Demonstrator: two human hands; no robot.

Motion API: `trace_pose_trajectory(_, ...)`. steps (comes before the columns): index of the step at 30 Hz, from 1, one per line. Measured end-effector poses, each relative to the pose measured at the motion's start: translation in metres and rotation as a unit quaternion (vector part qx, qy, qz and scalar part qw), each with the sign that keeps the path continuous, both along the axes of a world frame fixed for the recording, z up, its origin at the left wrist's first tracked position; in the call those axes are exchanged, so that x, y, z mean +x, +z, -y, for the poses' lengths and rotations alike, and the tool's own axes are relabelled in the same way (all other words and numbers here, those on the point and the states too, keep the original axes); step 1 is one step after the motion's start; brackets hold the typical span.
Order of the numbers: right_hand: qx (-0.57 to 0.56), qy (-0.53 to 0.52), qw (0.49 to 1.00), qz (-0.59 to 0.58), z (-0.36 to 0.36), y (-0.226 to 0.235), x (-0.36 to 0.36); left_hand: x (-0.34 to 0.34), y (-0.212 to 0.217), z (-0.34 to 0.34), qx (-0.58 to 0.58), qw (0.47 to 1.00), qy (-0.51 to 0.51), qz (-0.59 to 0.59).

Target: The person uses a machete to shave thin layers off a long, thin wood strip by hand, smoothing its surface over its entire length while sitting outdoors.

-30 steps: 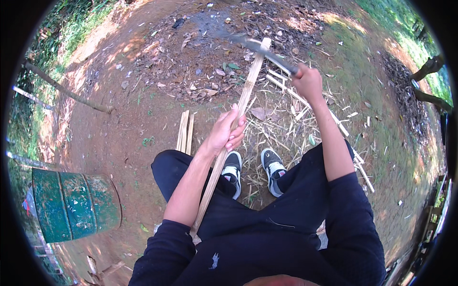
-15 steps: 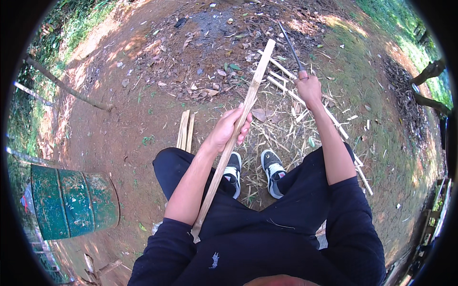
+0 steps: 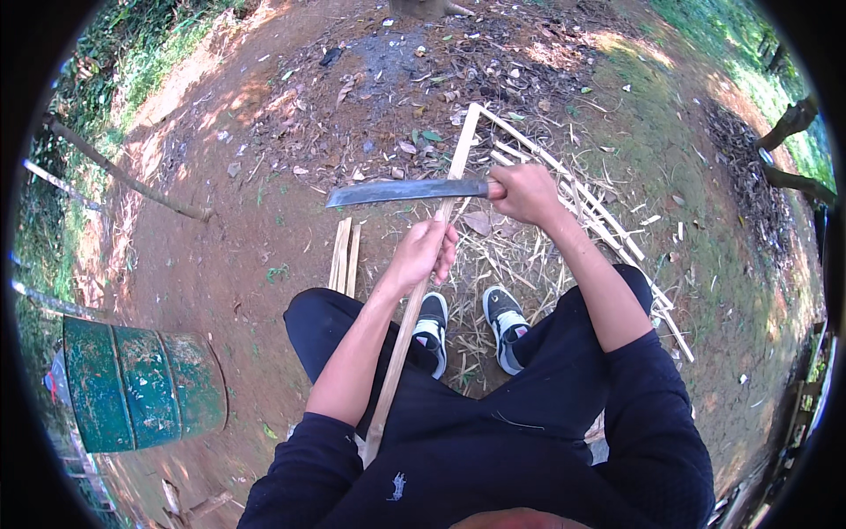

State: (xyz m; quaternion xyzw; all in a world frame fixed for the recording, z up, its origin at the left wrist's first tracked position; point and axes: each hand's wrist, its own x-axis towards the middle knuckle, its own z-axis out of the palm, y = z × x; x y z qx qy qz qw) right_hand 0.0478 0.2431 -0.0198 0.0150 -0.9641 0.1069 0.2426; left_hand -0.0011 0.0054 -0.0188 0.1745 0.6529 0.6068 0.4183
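My left hand [image 3: 420,253] is closed around a long, pale wooden strip [image 3: 404,335], whose near end rests by my left elbow while its far end points away from me. In my right hand [image 3: 526,194] is the handle of a machete [image 3: 401,191]. Its broad grey blade lies crosswise over the strip, just beyond my left fingers, with the tip pointing left. Whether the edge bites into the wood cannot be made out. More pale strips [image 3: 608,234] lie on the ground to the right, and a few short ones [image 3: 344,256] lie by my left knee.
Wood shavings [image 3: 471,339] litter the dirt around my shoes [image 3: 507,326]. A green metal drum [image 3: 145,383] lies at the left. Dry leaves [image 3: 388,159] cover the ground ahead, below a tree base [image 3: 419,7]. A thin trunk [image 3: 128,167] leans at the left.
The machete has swung from pointing away at the right to lying across the strip. My right hand has moved left and nearer; the strip's far end has dropped slightly left.
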Motion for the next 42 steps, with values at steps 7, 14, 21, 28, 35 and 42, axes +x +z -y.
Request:
trace_pose_trajectory(7,-0.043,-0.032,0.998,0.019,0.000,-0.001,-0.004,0.008,-0.003,-0.001,0.010,0.995,0.003,-0.099)
trace_pose_trajectory(14,-0.070,-0.074,0.995,0.023,-0.021,-0.029,-0.011,-0.009,-0.032,-0.003,-0.067,0.944,0.002,-0.324)
trace_pose_trajectory(21,-0.085,-0.029,0.995,0.052,-0.005,-0.031,-0.016,-0.009,-0.041,0.002,-0.038,0.958,0.026,-0.283)
trace_pose_trajectory(28,-0.071,-0.062,0.995,0.024,-0.022,-0.063,-0.019,-0.021,-0.037,0.004,-0.091,0.966,0.020,-0.240)
trace_pose_trajectory(35,-0.098,0.013,0.994,-0.036,-0.024,-0.046,-0.026,-0.012,-0.027,0.003,-0.050,0.936,0.049,-0.344)
trace_pose_trajectory(42,-0.064,-0.029,0.997,-0.012,-0.010,-0.071,-0.022,-0.027,-0.029,0.013,-0.112,0.970,0.022,-0.216)
